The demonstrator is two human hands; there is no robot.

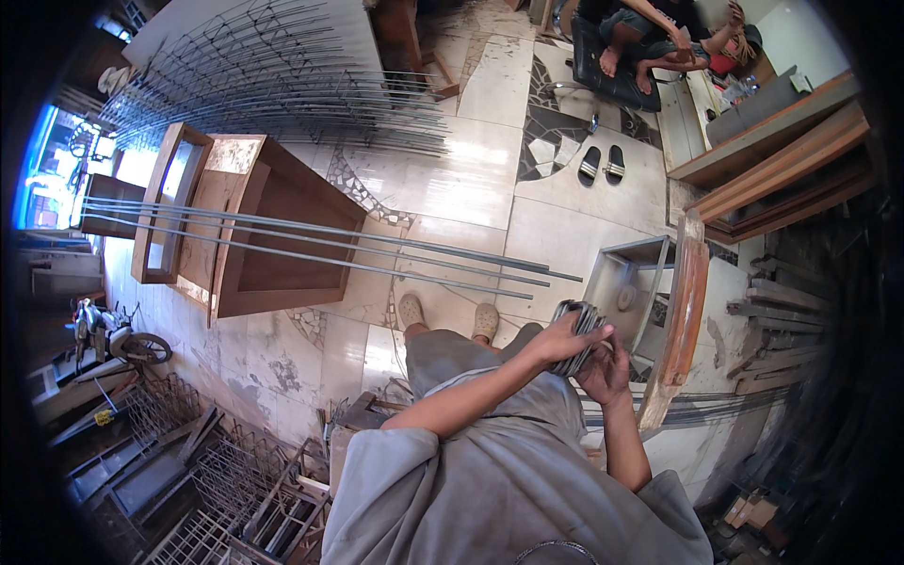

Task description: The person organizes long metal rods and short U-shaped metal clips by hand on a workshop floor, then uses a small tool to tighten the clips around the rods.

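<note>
We hold a bundle of metal loops (588, 318) between our left hand (559, 343) and right hand (605, 371) — the fingers (593, 335) curl around it.

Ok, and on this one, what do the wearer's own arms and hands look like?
Both the left hand and right hand are ungloved. The wrists and forearms are bare, with no watch or band showing. Loose, plain grey sleeves end near the elbows; no markings show on them.

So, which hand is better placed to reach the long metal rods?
The left hand, probably: it lies nearer the ends of the long metal rods than the right hand does. It grips the metal bundle, though, so would likely need freeing first.
</note>
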